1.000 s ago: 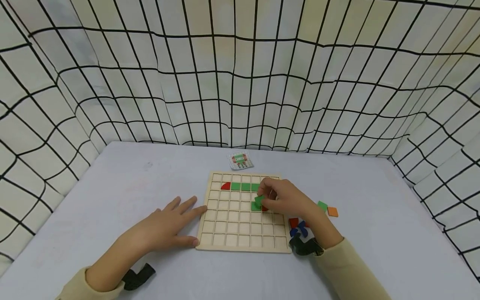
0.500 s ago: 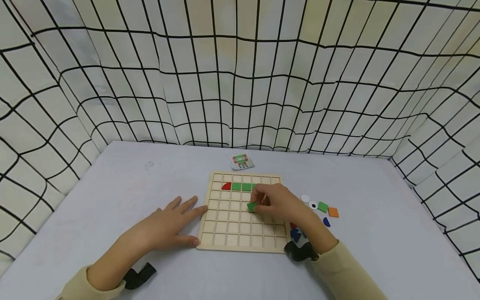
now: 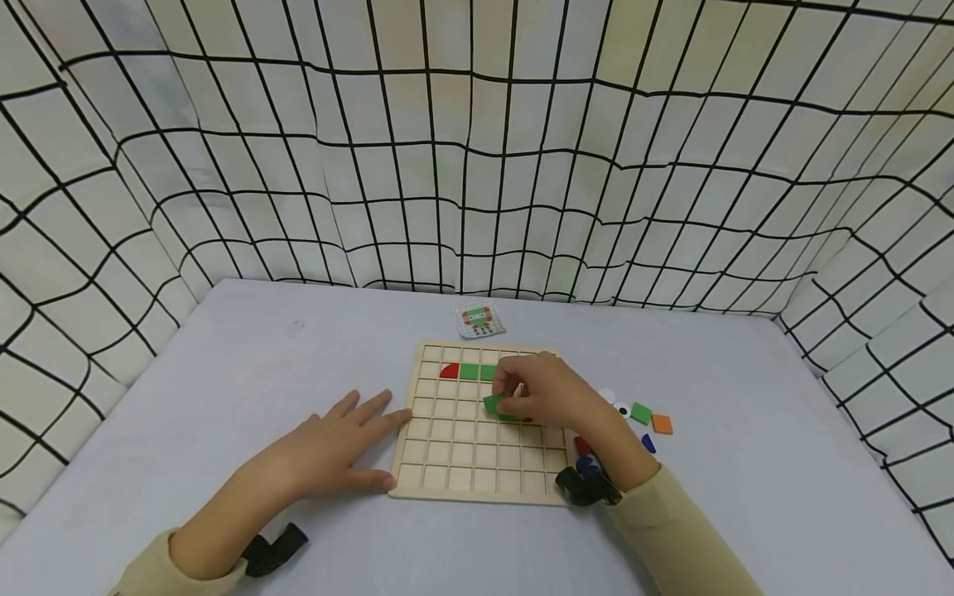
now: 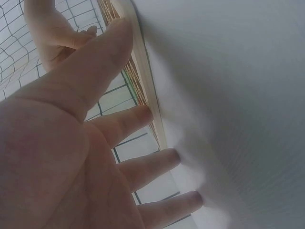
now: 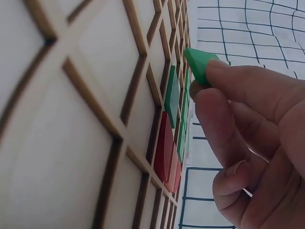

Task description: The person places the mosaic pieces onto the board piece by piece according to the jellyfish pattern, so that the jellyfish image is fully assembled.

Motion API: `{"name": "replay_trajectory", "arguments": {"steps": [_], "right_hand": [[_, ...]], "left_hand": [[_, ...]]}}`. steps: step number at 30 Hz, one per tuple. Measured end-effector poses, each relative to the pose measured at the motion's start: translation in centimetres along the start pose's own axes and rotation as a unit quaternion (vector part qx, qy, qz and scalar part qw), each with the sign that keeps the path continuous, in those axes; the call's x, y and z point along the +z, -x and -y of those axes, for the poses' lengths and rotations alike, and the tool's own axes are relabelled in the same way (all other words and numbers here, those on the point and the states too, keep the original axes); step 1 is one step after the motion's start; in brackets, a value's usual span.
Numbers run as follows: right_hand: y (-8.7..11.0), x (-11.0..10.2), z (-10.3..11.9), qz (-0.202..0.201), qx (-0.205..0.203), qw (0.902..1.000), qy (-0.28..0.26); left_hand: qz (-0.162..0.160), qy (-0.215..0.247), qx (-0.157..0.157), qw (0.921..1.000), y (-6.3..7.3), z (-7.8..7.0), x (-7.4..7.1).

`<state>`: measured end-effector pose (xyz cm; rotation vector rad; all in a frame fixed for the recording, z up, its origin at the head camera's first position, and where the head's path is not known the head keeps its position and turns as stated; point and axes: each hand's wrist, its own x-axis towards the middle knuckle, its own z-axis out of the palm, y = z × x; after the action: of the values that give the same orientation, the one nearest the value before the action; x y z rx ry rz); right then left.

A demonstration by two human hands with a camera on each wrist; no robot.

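A pale wooden grid board (image 3: 462,455) lies on the white table. My right hand (image 3: 555,393) pinches a small green tile (image 5: 200,64) between thumb and fingertip, just above the board. In the right wrist view, another green tile (image 5: 172,95) and a red tile (image 5: 164,148) sit in cells beneath that hand. Along an upper row run a red rounded piece (image 3: 450,372) and green squares (image 3: 469,372); the right hand covers the row's right part. My left hand (image 3: 328,455) lies with spread fingers, its thumb and a fingertip touching the board's left edge.
A small printed card (image 3: 479,319) lies behind the board. Right of it are a green tile (image 3: 641,414), an orange tile (image 3: 662,424), a white disc with a dark dot (image 3: 622,410), and red and blue pieces (image 3: 589,465) partly behind the right wrist. Black netting (image 3: 462,203) surrounds the table.
My right hand has shifted left over the board with the green tile. White discs and a blue piece on the right have come into view. The left hand stays in place.
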<state>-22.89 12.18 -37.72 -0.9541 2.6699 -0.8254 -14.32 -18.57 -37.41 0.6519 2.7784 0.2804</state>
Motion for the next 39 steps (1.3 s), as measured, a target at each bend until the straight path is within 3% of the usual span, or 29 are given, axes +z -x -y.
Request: {"name": "replay_trajectory", "arguments": {"steps": [12, 25, 31, 39], "right_hand": [[-0.1, 0.2, 0.1, 0.025, 0.008, 0.9995, 0.017], [0.2, 0.0, 0.0, 0.078, 0.008, 0.9969, 0.009], [0.6, -1.5, -0.8, 0.059, 0.019, 0.9981, 0.005], [2.6, -4.3, -2.3, 0.025, 0.088, 0.9957, -0.011]], "left_hand": [[-0.001, -0.003, 0.003, 1.0, 0.1, 0.0, 0.1], [0.001, -0.007, 0.0, 1.0, 0.0, 0.0, 0.0], [0.0, -0.008, -0.002, 1.0, 0.0, 0.0, -0.1], [0.002, -0.005, 0.001, 1.0, -0.1, 0.0, 0.0]]}}
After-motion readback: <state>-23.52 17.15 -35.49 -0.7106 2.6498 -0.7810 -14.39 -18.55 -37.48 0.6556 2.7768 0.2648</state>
